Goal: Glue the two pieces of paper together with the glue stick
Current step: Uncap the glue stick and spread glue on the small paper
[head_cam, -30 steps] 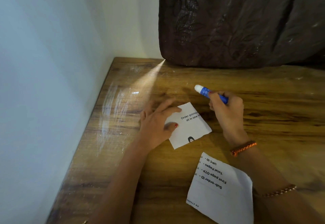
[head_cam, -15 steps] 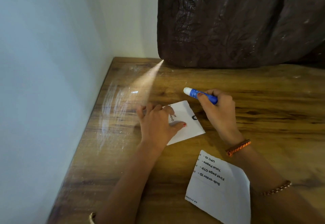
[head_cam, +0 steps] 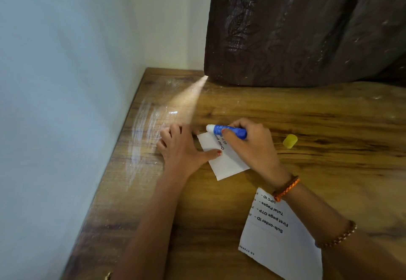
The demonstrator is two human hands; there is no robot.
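Observation:
A small white printed paper [head_cam: 226,161] lies on the wooden table [head_cam: 329,169]. My left hand [head_cam: 182,147] lies flat at its left edge, thumb pressing on the sheet. In my right hand [head_cam: 252,147] I grip a blue glue stick [head_cam: 228,131], lying almost level with its white tip pointing left over the paper's top edge. The second, larger printed paper [head_cam: 276,238] lies nearer to me, partly under my right forearm. The yellow glue cap [head_cam: 290,141] rests on the table to the right of my right hand.
A white wall [head_cam: 66,103] runs along the table's left edge. A dark brown curtain [head_cam: 307,29] hangs down to the table at the back. A streak of light falls across the far left of the tabletop.
The glue stick and my right hand have come down and left over the small paper. The left hand has shifted on the paper and turned it. The yellow cap has come into view.

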